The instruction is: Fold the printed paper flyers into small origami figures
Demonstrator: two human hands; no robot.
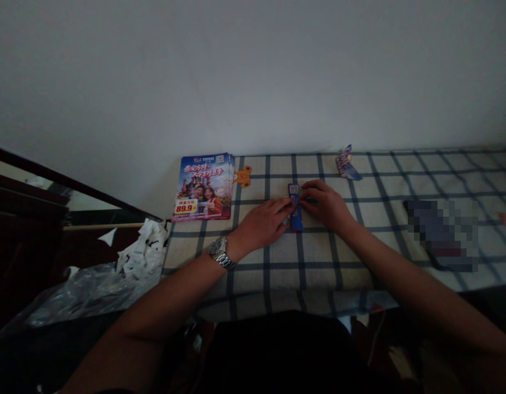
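A narrow blue folded paper strip (296, 221) lies on the checked tablecloth (318, 257), near the middle of the table and a little toward the wall, with its long side pointing away from the person. Both hands meet on it. The left hand (263, 221), with a metal watch (220, 253) on the wrist, lies flat with the fingers stretched out, and the fingertips press on the left edge of the strip. The right hand (325, 205) comes from the other side with bent fingers, and the tips touch the strip; I cannot tell if they pinch it or only press. To the left, by the wall, there is a stack of colourful flyers (203, 186), and just beside it a small orange paper shape (242, 176). Behind the right hand stands a small folded paper figure (347, 163). Left of the table lies a clear plastic bag (92, 290) with white paper scraps (144, 246).
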